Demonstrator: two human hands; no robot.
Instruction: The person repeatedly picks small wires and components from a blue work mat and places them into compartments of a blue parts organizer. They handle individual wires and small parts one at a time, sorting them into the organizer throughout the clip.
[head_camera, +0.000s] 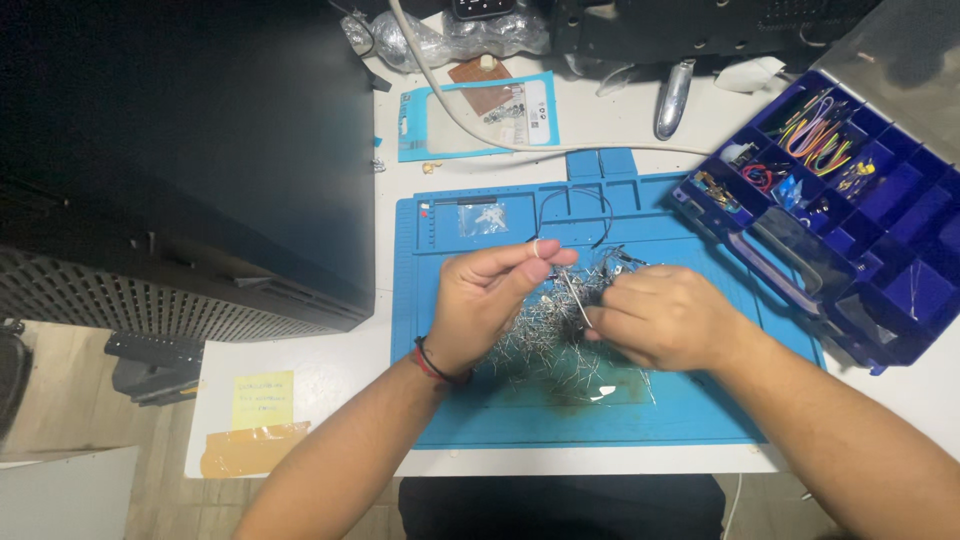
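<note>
Both hands are working over a blue silicone work mat (700, 400) on a white desk (320, 370).

Left hand (490, 305): fingers are closing in a pinch at the tips on a small pale component (537, 248), held just above the mat's middle. A red-and-black cord bracelet (432, 362) is sitting on that wrist.

Right hand (665, 318): fingers are curling around a thin metal tool, probably tweezers (575, 297). Its long axis is running diagonally, the free end pointing up and left toward the left fingertips, the other end going into the right fist. It is lying just above the mat's centre, between the two hands.

Under both hands a loose heap of small wire-legged parts (545, 350) is spreading over the mat.

Containers: a dark blue compartment organizer (900, 240) is standing open at the mat's right edge, touching it. Upper compartments are holding coloured jumper wires (815, 135); others are holding small parts too fine to identify. A small clear bag (487, 218) is lying at the mat's top, contents unclear.
</note>
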